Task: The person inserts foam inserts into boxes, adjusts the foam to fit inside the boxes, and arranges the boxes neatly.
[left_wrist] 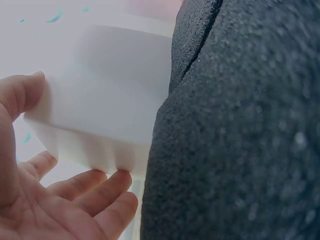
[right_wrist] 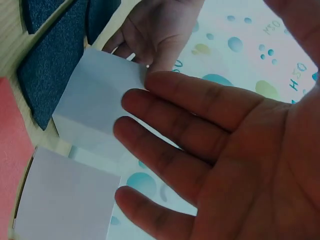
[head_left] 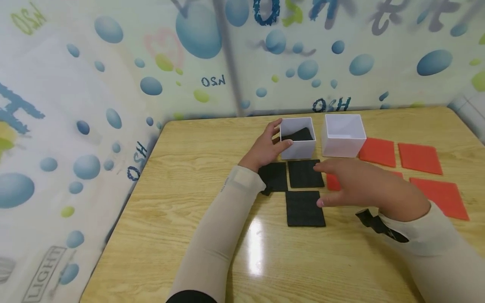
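My left hand holds the left white box at its left side, thumb by the front rim and fingers toward the back. Inside that open-topped box a black square piece lies tilted. In the left wrist view, thumb and fingertips touch the box on different sides. Over the table, near the black squares, hovers my right hand, fingers extended and nothing held. Three black squares lie flat in front of the box: one at left, one beside it, one nearer me.
Right of the first box stands a second white box, with no contents visible. Several red squares lie on the right, one partly hidden under my right hand. Behind the wooden table rises a patterned wall covering.
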Action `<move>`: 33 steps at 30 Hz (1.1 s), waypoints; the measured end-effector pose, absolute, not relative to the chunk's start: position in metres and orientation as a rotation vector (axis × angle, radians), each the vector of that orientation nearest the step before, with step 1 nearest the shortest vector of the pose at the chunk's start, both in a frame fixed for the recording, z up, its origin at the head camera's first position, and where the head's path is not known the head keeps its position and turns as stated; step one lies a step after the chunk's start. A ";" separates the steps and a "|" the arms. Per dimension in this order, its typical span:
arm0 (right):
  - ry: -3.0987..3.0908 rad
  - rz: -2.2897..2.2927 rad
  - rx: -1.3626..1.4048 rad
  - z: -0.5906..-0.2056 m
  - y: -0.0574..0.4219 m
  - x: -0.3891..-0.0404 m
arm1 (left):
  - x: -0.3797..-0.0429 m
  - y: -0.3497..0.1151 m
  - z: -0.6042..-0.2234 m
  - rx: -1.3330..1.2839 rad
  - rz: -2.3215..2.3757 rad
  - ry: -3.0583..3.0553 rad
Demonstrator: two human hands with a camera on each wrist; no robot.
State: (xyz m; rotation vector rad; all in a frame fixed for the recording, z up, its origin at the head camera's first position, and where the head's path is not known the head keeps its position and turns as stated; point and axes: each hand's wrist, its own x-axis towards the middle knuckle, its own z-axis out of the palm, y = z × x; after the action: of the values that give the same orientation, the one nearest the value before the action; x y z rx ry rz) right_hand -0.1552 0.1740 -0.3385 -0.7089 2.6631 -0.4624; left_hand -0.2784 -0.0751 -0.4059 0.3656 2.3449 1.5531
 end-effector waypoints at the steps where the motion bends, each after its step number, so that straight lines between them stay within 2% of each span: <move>1: 2.655 -0.459 -0.700 -0.339 0.172 -0.155 | -0.278 -0.075 -0.406 0.369 1.555 2.346; 33: 2.580 -0.042 -0.664 -0.368 0.134 -0.152 | -0.280 -0.076 -0.406 0.362 1.545 2.349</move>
State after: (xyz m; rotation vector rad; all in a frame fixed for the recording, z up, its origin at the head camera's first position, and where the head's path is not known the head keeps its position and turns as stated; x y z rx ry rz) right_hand -0.1519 0.1339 -0.3676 -0.6636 2.5800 -0.0424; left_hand -0.2801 -0.0762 -0.4064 0.3621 2.3492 1.5453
